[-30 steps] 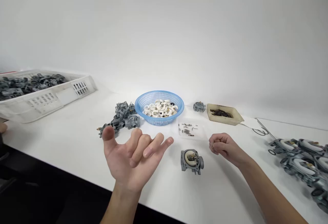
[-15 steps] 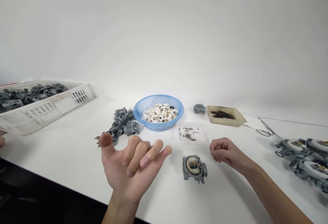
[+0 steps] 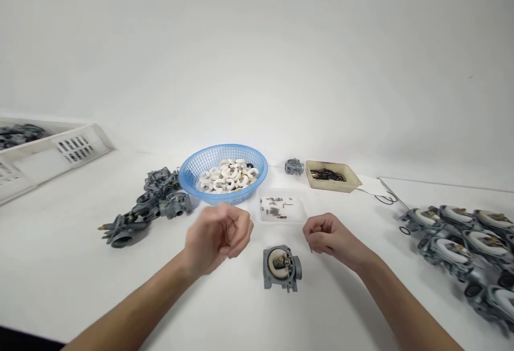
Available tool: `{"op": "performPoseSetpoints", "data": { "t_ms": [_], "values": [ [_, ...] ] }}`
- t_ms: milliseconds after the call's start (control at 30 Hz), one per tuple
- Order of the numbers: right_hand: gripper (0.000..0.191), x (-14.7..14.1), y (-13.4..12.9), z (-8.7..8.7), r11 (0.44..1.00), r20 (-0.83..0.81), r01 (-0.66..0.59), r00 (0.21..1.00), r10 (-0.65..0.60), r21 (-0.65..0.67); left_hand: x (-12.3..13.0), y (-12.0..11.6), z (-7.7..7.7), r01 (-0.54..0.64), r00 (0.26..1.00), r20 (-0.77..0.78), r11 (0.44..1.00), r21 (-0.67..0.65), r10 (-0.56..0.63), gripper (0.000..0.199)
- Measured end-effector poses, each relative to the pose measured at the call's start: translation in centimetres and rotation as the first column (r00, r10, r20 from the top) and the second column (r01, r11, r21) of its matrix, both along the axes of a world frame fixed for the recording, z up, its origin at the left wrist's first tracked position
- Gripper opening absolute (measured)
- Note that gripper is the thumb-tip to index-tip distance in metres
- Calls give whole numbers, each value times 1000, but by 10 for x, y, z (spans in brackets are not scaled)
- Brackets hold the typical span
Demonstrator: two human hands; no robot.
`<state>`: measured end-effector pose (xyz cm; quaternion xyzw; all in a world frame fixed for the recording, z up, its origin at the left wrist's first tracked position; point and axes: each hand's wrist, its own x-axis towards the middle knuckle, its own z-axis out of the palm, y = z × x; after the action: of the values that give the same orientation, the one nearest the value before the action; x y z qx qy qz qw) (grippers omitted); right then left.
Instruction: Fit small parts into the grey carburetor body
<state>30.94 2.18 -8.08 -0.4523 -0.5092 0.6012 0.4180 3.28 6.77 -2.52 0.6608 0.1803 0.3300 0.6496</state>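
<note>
A second ago the left hand (image 3: 219,236) was up, palm open and fingers spread. Now it has turned over and come down, curled into a loose fist, and whether it holds anything cannot be told. The view has also slid, so the things sit more to the left than before.

The worktop (image 3: 72,276) is plain white and smooth, with a bare white wall behind it. The near edge shows only at the bottom left corner, where it goes dark.

The small grey carburetor (image 3: 281,268) lies flat on the worktop, open side up, with a pale round part in its middle. It lies between the two hands, a little nearer than both, and no hand touches it. The left hand hangs just left of it and a bit farther back. The right hand (image 3: 327,237) is just right of it, fingers curled together and pinching a thin little pin.

There is bare worktop in front of the carburetor and to its left.

Just behind the carburetor lies a clear tray (image 3: 281,209) of tiny screws. Behind that and to the left stands a blue basket (image 3: 223,173) of white rings, with a heap of grey parts (image 3: 150,206) left of it. A tan tray (image 3: 333,175) sits back right. Finished carburetors (image 3: 461,238) crowd the far right side. A white crate (image 3: 52,153) sits far left.
</note>
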Motion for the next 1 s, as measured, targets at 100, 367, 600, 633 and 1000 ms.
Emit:
{"op": "performPoseSetpoints", "data": {
  "t_ms": [100, 367, 600, 633, 1000],
  "values": [
    [7, -14, -1, 3, 998, 2, 49, 999, -49, -33, 12, 0, -24, -105, 988, -97, 980, 171, 122, 33],
    [8, -44, -3, 1, 979, 33, 166, 986, -163, -118, 16, -16, -84, -7, 846, -419, 794, 608, 329, 85],
    [9, -50, -4, 6, 964, 47, 152, 988, -145, -217, 15, -16, -85, 59, 860, -439, 803, 593, 261, 69],
    [9, -50, -5, 7, 962, 43, 158, 987, -152, -222, 15, -16, -84, 65, 869, -433, 810, 583, 241, 64],
    [8, -43, -4, 3, 965, -8, 183, 982, -188, -189, 16, -11, -77, 99, 873, -468, 893, 439, 134, 55]
  ]
}}
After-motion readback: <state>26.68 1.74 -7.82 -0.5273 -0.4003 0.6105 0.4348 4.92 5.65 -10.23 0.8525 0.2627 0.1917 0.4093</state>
